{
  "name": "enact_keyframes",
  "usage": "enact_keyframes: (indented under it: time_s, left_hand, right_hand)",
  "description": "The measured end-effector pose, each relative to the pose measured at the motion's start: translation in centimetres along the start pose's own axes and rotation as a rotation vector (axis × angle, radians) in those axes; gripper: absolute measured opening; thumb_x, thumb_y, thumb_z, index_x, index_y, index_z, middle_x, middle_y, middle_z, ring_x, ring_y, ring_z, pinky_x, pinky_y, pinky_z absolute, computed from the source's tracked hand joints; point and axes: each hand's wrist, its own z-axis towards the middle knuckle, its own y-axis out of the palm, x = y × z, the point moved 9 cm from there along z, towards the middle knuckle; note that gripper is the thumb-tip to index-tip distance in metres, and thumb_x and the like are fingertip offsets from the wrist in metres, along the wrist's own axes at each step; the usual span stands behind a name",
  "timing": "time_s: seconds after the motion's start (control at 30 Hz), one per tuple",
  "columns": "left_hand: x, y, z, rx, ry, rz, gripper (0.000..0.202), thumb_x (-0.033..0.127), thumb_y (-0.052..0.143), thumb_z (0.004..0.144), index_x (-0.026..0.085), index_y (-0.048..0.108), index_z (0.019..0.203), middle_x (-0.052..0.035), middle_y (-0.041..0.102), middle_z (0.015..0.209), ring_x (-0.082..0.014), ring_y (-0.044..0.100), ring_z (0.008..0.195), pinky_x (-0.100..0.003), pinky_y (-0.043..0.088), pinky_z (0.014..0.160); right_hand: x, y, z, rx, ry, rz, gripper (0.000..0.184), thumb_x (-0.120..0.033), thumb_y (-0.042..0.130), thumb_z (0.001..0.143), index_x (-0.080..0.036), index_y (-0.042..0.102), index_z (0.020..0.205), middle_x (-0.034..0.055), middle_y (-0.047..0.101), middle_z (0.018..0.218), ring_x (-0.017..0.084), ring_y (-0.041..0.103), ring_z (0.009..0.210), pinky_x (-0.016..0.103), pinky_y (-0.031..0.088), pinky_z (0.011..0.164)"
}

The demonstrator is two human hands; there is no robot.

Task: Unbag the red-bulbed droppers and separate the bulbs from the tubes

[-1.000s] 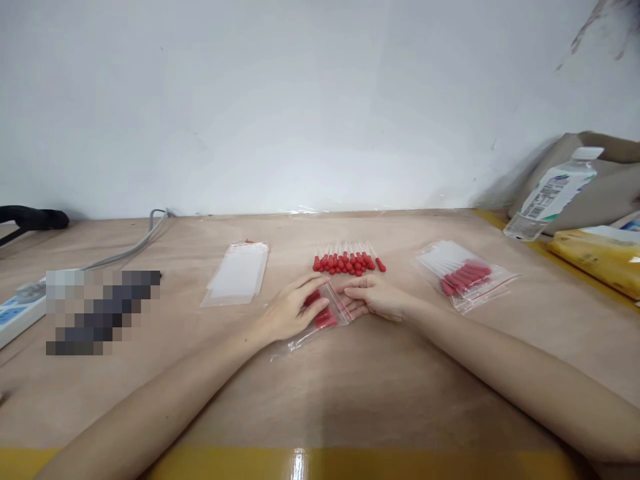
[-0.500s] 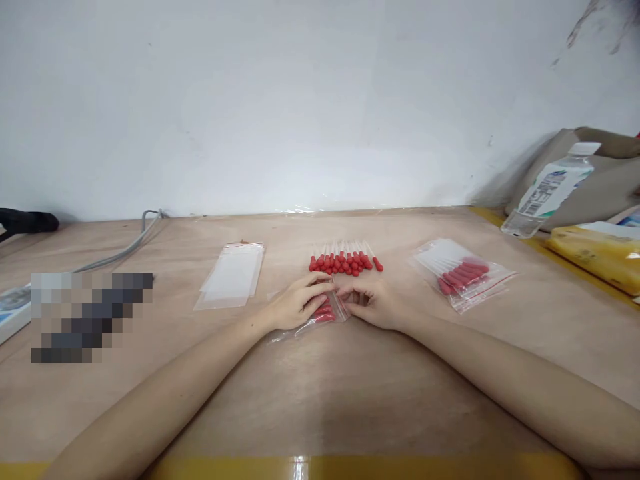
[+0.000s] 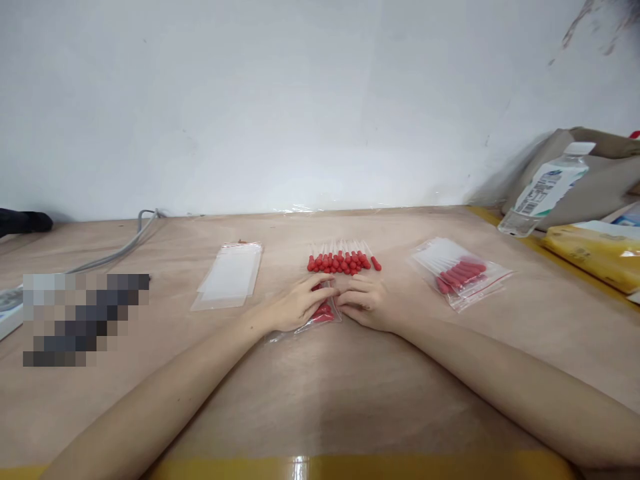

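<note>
A clear zip bag (image 3: 302,327) with several red-bulbed droppers (image 3: 323,313) inside lies on the table between my hands. My left hand (image 3: 303,301) rests over the bag, its fingers curled on the film near the open-end strip. At the bag's right edge, my right hand (image 3: 367,301) has its fingers bent and pressed together on the seal, partly hiding it. Just beyond my fingertips is a row of loose droppers (image 3: 344,261), red bulbs towards me and clear stems pointing to the wall.
Flat bags (image 3: 229,277) are stacked on the left. Filled dropper bags (image 3: 460,273) overlap on the right. Further right are a plastic bottle (image 3: 550,187), a yellow packet (image 3: 590,257) and a grey-beige bag (image 3: 607,180). A grey cable (image 3: 117,253) runs at left, near a blurred-out dark object (image 3: 85,323).
My right hand's fingers have moved over the seal's right end, covering more of the bag's edge. My left hand stays on the bag. The view has shifted slightly.
</note>
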Motion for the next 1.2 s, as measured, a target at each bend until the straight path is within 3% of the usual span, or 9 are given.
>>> enact_keyframes:
  time_s: [0.13, 0.27, 0.63, 0.8, 0.87, 0.97, 1.1, 1.2]
  left_hand:
    - [0.3, -0.5, 0.1, 0.05, 0.051, 0.027, 0.03, 0.017, 0.037, 0.088, 0.019, 0.056, 0.111, -0.0109, 0.048, 0.124, -0.0201, 0.047, 0.113, -0.034, 0.042, 0.094]
    - [1.1, -1.1, 0.4, 0.09, 0.113, 0.115, 0.026, 0.021, 0.038, 0.09, 0.019, 0.063, 0.096, -0.0081, 0.057, 0.114, -0.019, 0.055, 0.103, -0.033, 0.045, 0.09]
    - [2.3, 0.4, 0.0, 0.018, 0.25, 0.254, 0.033, 0.02, 0.029, 0.093, 0.016, 0.06, 0.082, -0.0063, 0.064, 0.093, -0.0163, 0.058, 0.099, -0.03, 0.047, 0.09]
    - [2.2, -1.6, 0.0, 0.03, 0.236, 0.161, 0.031, 0.02, 0.029, 0.093, 0.016, 0.059, 0.089, -0.0071, 0.063, 0.099, -0.0165, 0.055, 0.106, -0.031, 0.047, 0.092]
    - [1.9, -2.9, 0.0, 0.052, 0.204, 0.104, 0.033, 0.02, 0.026, 0.093, 0.017, 0.059, 0.093, -0.0074, 0.062, 0.104, -0.0165, 0.05, 0.113, -0.032, 0.045, 0.095]
    - [1.3, -4.1, -0.1, 0.046, 0.135, 0.131, 0.036, 0.022, 0.023, 0.094, 0.019, 0.058, 0.1, -0.0067, 0.06, 0.111, -0.0166, 0.05, 0.113, -0.032, 0.044, 0.095]
    - [0.6, -3.6, -0.2, 0.021, 0.077, 0.208, 0.036, 0.022, 0.023, 0.093, 0.023, 0.057, 0.106, -0.0051, 0.056, 0.117, -0.0174, 0.055, 0.105, -0.032, 0.046, 0.088]
    - [0.2, -2.9, -0.2, 0.027, 0.023, 0.143, 0.032, 0.021, 0.027, 0.093, 0.023, 0.055, 0.109, -0.0048, 0.057, 0.115, -0.0168, 0.056, 0.101, -0.03, 0.046, 0.084]
  right_hand:
    - [-0.5, 0.3, 0.0, -0.033, -0.059, -0.134, 0.012, -0.021, 0.051, 0.083, -0.022, 0.063, 0.082, 0.0015, 0.062, 0.075, 0.013, 0.049, 0.071, 0.026, 0.038, 0.062]
    - [-1.2, 0.1, 0.0, -0.048, -0.136, -0.192, 0.015, -0.016, 0.048, 0.083, -0.022, 0.062, 0.085, 0.0013, 0.063, 0.081, 0.013, 0.049, 0.074, 0.025, 0.037, 0.06]
    - [-2.4, 0.6, 0.8, -0.154, -0.226, -0.297, 0.03, -0.008, 0.032, 0.087, -0.018, 0.058, 0.074, 0.0017, 0.057, 0.07, 0.013, 0.043, 0.068, 0.026, 0.033, 0.06]
    - [-2.1, 1.2, 0.5, -0.245, -0.259, -0.28, 0.025, -0.011, 0.035, 0.087, -0.017, 0.059, 0.082, 0.0035, 0.061, 0.084, 0.016, 0.046, 0.084, 0.028, 0.033, 0.069]
    - [-1.7, 1.2, 0.4, -0.295, -0.213, -0.248, 0.021, -0.015, 0.038, 0.087, -0.018, 0.059, 0.083, 0.0045, 0.061, 0.084, 0.017, 0.047, 0.086, 0.03, 0.032, 0.07]
    - [-0.4, 0.7, 0.6, -0.341, 0.0, -0.131, 0.018, -0.029, 0.045, 0.086, -0.019, 0.06, 0.084, 0.005, 0.06, 0.078, 0.017, 0.049, 0.078, 0.031, 0.033, 0.07]
    - [1.7, 0.5, 0.2, -0.327, 0.347, 0.159, 0.025, -0.031, 0.039, 0.089, -0.023, 0.062, 0.096, 0.0038, 0.062, 0.085, 0.016, 0.053, 0.08, 0.031, 0.038, 0.074]
    - [2.9, 1.0, -0.3, -0.223, 0.477, 0.305, 0.023, -0.027, 0.043, 0.087, -0.024, 0.063, 0.097, 0.0018, 0.065, 0.085, 0.016, 0.056, 0.081, 0.033, 0.04, 0.078]
